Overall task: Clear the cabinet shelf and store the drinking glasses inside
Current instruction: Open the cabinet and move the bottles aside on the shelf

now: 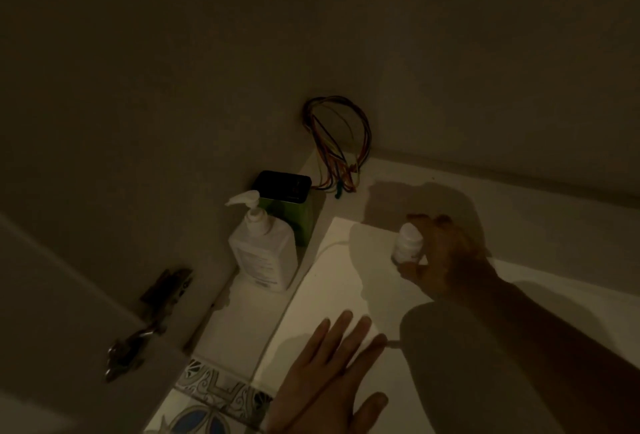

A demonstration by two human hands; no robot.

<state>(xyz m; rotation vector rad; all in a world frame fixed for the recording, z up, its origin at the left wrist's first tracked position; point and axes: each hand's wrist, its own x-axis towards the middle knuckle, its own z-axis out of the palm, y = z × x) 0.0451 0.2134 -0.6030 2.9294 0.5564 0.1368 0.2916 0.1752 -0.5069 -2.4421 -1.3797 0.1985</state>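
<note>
I look into a dim white cabinet shelf [519,225]. My right hand [440,257] reaches in from the right and is closed around a small white bottle [408,243], held just above a flat white box or board [346,288] lying on the shelf. My left hand [329,374] is at the bottom, fingers spread flat and resting on the near part of that white board, holding nothing. No drinking glasses are in view.
A white pump bottle [263,253] stands at the shelf's left wall, with a green tin with a dark lid [287,198] behind it. A bundle of coloured wires [339,142] hangs in the back corner. The open door with metal hinge [152,315] is at left; patterned tiles [214,399] show below.
</note>
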